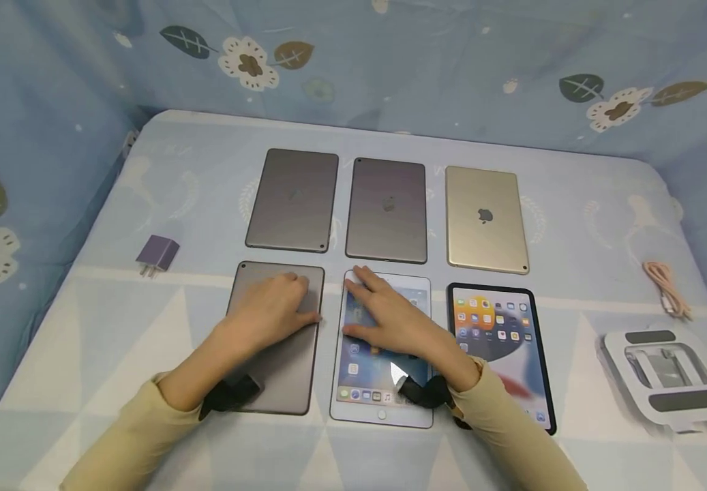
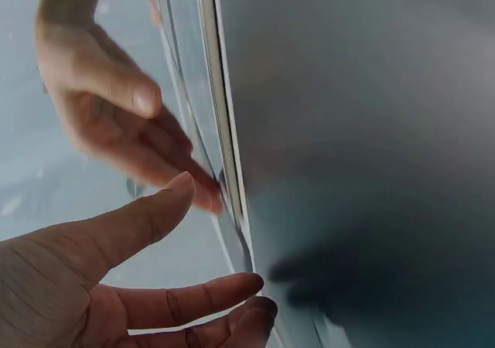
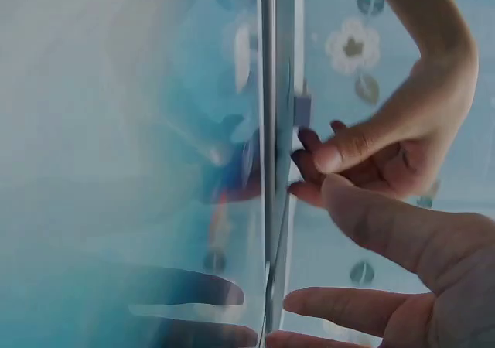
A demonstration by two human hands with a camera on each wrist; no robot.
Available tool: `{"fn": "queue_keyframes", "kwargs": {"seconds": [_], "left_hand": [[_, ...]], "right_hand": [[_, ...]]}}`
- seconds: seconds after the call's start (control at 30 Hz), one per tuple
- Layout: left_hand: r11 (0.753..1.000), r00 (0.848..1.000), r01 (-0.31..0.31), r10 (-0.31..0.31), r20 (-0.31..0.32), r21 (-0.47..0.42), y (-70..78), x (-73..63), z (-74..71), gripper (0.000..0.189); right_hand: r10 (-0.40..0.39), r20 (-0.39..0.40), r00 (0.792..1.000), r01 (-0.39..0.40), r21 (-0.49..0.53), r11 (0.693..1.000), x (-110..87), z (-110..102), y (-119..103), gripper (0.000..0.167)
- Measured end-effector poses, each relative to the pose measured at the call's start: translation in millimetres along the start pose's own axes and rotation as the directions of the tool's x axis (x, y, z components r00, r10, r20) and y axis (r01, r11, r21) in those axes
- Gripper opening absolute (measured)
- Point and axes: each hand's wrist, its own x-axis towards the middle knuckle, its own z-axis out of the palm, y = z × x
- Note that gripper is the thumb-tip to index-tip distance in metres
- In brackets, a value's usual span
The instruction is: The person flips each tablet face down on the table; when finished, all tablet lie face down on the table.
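In the head view my left hand [image 1: 270, 310] is over a grey tablet [image 1: 279, 382] lying back up at the front left. Its thumb is apart from the bent fingers, with nothing between them. Right of it, my right hand [image 1: 393, 320] reaches over a white-framed tablet [image 1: 359, 412] with a lit screen and a round home button. Those fingers look straight and spread. Both wrist views show fingertips close to a tablet surface; whether they touch it I cannot tell. The left wrist view shows a dark tablet back [image 2: 363, 131], the right wrist view a glossy screen [image 3: 131, 170].
Behind lie two grey tablets [image 1: 294, 198] [image 1: 386, 218] and a gold tablet [image 1: 487, 232], backs up. A black-framed tablet [image 1: 500, 341], screen lit, is partly under the right forearm. A purple plug adapter [image 1: 158, 254] lies left; a pinkish cable [image 1: 663, 283] and white folding stand [image 1: 675, 378] lie right.
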Motion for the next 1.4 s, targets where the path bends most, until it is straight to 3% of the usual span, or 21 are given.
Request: {"fn": "queue_keyframes", "kwargs": {"seconds": [0.1, 0.27, 0.47, 0.67, 1.03, 1.2, 1.3, 1.4], "left_hand": [[0.999, 0.998, -0.042, 0.040, 0.053, 0.022, 16.8, 13.6, 4.6, 0.043], [0.999, 0.991, -0.042, 0.043, 0.123, -0.007, 35.2, 31.8, 8.5, 0.042], [0.999, 0.991, -0.033, 0.031, 0.130, 0.018, 40.8, 42.0, 12.8, 0.039], [0.998, 0.985, -0.049, 0.042, 0.168, 0.036, 38.9, 45.8, 14.4, 0.044], [0.994, 0.974, -0.104, 0.098, 0.204, 0.018, 29.7, 47.9, 10.8, 0.045], [0.988, 0.954, -0.149, 0.151, 0.260, -0.025, 24.7, 50.7, 7.4, 0.040], [0.987, 0.941, -0.152, 0.161, 0.297, -0.052, 23.6, 52.4, 5.7, 0.046], [0.988, 0.938, -0.141, 0.153, 0.310, -0.064, 25.5, 51.4, 5.4, 0.057]], "right_hand": [[0.045, -0.032, 0.998, -0.045, -0.006, 0.999, -9.7, -7.1, 14.8, 0.073], [0.089, -0.080, 0.993, -0.093, -0.040, 0.995, -27.9, -19.6, 40.7, 0.073], [0.171, -0.112, 0.979, -0.184, -0.115, 0.976, -45.8, -30.6, 61.3, 0.078], [0.256, -0.190, 0.948, -0.289, -0.175, 0.941, -49.7, -33.6, 62.5, 0.066], [0.279, -0.187, 0.942, -0.258, 0.129, 0.957, -45.2, -29.6, 56.4, 0.056], [0.289, -0.188, 0.939, -0.237, 0.257, 0.937, -46.4, -34.2, 54.5, 0.051], [0.305, -0.180, 0.935, -0.247, 0.286, 0.926, -47.9, -36.5, 52.7, 0.055], [0.324, -0.183, 0.928, -0.252, 0.332, 0.909, -49.4, -38.0, 51.0, 0.056]]}}
